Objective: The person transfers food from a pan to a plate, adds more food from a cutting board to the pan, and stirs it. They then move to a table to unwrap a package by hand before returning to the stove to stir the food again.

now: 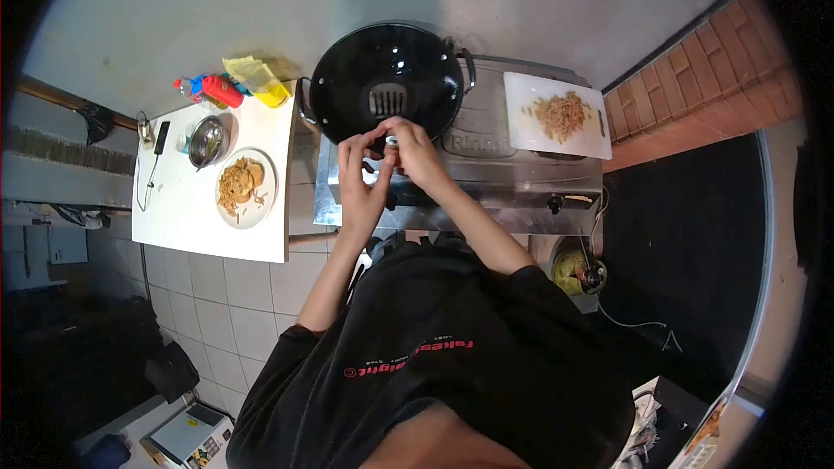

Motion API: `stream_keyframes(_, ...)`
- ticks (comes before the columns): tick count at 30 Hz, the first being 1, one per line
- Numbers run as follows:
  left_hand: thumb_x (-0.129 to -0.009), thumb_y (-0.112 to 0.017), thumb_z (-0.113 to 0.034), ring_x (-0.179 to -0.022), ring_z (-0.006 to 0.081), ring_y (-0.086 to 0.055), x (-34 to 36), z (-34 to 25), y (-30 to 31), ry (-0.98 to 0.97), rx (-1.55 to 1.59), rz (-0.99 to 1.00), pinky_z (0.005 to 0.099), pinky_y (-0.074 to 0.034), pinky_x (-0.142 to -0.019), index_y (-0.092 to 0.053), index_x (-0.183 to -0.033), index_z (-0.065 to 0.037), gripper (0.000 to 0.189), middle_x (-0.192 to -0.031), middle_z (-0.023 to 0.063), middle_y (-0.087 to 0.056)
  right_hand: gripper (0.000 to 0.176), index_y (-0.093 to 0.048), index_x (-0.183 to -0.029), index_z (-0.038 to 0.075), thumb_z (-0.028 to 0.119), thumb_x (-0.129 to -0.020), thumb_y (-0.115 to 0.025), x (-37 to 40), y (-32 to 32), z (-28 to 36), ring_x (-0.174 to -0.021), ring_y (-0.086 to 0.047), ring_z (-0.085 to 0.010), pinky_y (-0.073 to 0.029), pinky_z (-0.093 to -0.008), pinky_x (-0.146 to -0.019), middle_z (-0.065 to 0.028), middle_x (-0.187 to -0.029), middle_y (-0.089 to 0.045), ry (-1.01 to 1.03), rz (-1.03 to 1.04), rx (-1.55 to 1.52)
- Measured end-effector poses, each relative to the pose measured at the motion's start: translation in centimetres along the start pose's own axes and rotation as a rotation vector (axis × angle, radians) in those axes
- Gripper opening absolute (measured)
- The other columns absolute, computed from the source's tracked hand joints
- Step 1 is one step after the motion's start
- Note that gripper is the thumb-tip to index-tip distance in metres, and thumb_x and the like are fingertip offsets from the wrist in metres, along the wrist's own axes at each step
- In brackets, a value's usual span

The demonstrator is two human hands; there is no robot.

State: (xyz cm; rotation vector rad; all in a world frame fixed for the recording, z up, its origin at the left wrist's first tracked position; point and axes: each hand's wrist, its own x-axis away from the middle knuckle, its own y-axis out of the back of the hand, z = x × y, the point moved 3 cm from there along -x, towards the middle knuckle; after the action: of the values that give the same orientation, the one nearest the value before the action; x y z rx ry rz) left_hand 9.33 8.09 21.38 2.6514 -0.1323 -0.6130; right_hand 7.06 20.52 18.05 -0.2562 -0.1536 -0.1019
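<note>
Right hand (417,156) is wrapped round the turner (388,102), blade over the wok (347,78)! Left hand (356,172) crowds alongside, its grip hard to tell.

Passage over stove (486,95) between wok (347,56) and cutting board (521,132), wok's 2 handles (472,69) jutting sideways

- The wok (347,78) sits on the left part of the stove (512,178), directly before me.
- The spatula (388,102) has its head inside the wok.
- My left hand (359,169) and right hand (415,152) meet at the wok's near rim.
- The cutting board (524,132) lies right of the wok, on the stove, with shredded food (565,115) on it.
- The table (182,230) stands left of the stove.
- On the table I note a loaded plate (240,220), a bowl (207,141) beyond it to the left, and bottles (222,90) at the far edge.
</note>
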Motion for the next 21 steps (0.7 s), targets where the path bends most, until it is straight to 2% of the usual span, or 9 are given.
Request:
stream_keyframes(5, -0.085, -0.07, -0.001, -0.086, 0.0182, -0.057, 0.1, 0.6, -2.0, -0.039, -0.045, -0.062, 0.0319, -0.049, -0.077, -0.063, -0.114, -0.002, 0.03, -0.103, 0.0093, -0.057, 0.039, -0.066, -0.102, -0.001, 0.021, -0.097, -0.034, -1.9, 1.1, -2.6, -0.052, -0.053, -0.012, -0.04, -0.0296, -0.045, -0.0067, -0.069, -0.061, 0.095, 0.103, -0.034)
stream_keyframes(12, -0.082, -0.071, 0.004, -0.085, 0.0218, -0.063, -0.8, 1.0, -2.5, -0.095, -0.165, -0.15, 0.0311, -0.051, -0.075, -0.065, -0.104, -0.001, 0.023, -0.1, 0.0112, -0.063, 0.04, -0.057, -0.125, 0.009, 0.036, -0.106, -0.034, -1.6, 1.2, -2.8, -0.046, -0.044, -0.0082, -0.034, -0.0239, -0.038, 0.0011, -0.065, -0.052, -0.217, 0.326, -0.046)
stream_keyframes(14, -0.083, -0.073, 0.0, -0.083, 0.0212, -0.064, -1.0, 1.3, -2.2, -0.015, -0.182, -0.181, 0.0311, -0.051, -0.073, -0.067, -0.099, 0.0, 0.017, -0.098, 0.0113, -0.064, 0.045, -0.052, -0.134, 0.012, 0.043, -0.106, -0.037, -0.5, 2.8, -0.7, -0.05, -0.047, -0.0085, -0.038, -0.0254, -0.042, 0.0003, -0.066, -0.052, -0.1, 0.21, 0.222)
stream_keyframes(16, -0.087, -0.074, -0.005, -0.082, 0.0172, -0.062, -1.0, 2.7, -1.6, 0.054, -0.119, -0.213, 0.0296, -0.05, -0.072, -0.069, -0.1, 0.0, 0.015, -0.1, 0.0096, -0.065, 0.042, -0.054, -0.134, 0.016, 0.044, -0.104, -0.044, 0.2, 6.3, 0.3, -0.064, -0.056, -0.0128, -0.048, -0.0311, -0.062, -0.0034, -0.073, -0.056, 0.102, 0.139, 0.441)
stream_keyframes(17, -0.087, -0.073, -0.006, -0.083, 0.0158, -0.062, -1.1, 2.9, -1.3, 0.094, -0.085, -0.222, 0.0285, -0.05, -0.072, -0.07, -0.102, 0.0, 0.016, -0.1, 0.009, -0.066, 0.035, -0.059, -0.126, 0.009, 0.034, -0.102, -0.051, 1.4, 8.8, 2.3, -0.082, -0.066, -0.0223, -0.051, -0.0357, -0.078, -0.0156, -0.092, -0.07, 0.044, 0.132, 0.47)
stream_keyframes(18, -0.089, -0.073, -0.008, -0.083, 0.0133, -0.06, -1.0, 4.0, -1.1, 0.135, -0.033, -0.22, 0.026, -0.048, -0.073, -0.07, -0.105, -0.001, 0.018, -0.1, 0.0075, -0.066, 0.034, -0.058, -0.129, 0.012, 0.032, -0.102, -0.054, 2.5, 11.7, 3.1, -0.078, -0.061, -0.0129, -0.05, -0.031, -0.072, -0.0052, -0.085, -0.063, 0.182, 0.058, 0.545)
stream_keyframes(19, -0.09, -0.073, -0.008, -0.082, 0.0103, -0.058, -0.8, 5.3, -0.8, 0.188, 0.025, -0.223, 0.0233, -0.046, -0.072, -0.07, -0.107, -0.001, 0.019, -0.099, 0.0049, -0.064, 0.031, -0.06, -0.127, 0.008, 0.024, -0.101, -0.056, 3.0, 15.2, 3.3, -0.081, -0.062, -0.0157, -0.051, -0.0315, -0.075, -0.0082, -0.09, -0.066, 0.229, 0.01, 0.619)
stream_keyframes(20, -0.09, -0.072, -0.009, -0.081, 0.0088, -0.056, -0.7, 6.1, -0.5, 0.215, 0.069, -0.231, 0.0223, -0.045, -0.072, -0.07, -0.108, 0.0, 0.02, -0.098, 0.003, -0.064, 0.031, -0.06, -0.127, 0.006, 0.019, -0.099, -0.059, 4.0, 18.4, 4.9, -0.082, -0.063, -0.0188, -0.052, -0.0316, -0.077, -0.0112, -0.096, -0.067, -0.052, -0.042, 0.664)
stream_keyframes(21, -0.091, -0.072, -0.009, -0.08, 0.0074, -0.054, -0.7, 6.5, -0.2, 0.241, 0.111, -0.239, 0.0213, -0.044, -0.071, -0.069, -0.109, 0.0, 0.02, -0.097, 0.0011, -0.063, 0.029, -0.061, -0.123, 0.006, 0.015, -0.096, -0.062, 4.1, 22.2, 4.9, -0.077, -0.067, -0.0196, -0.053, -0.0347, -0.07, -0.0139, -0.085, -0.069, 0.205, -0.173, 0.82)
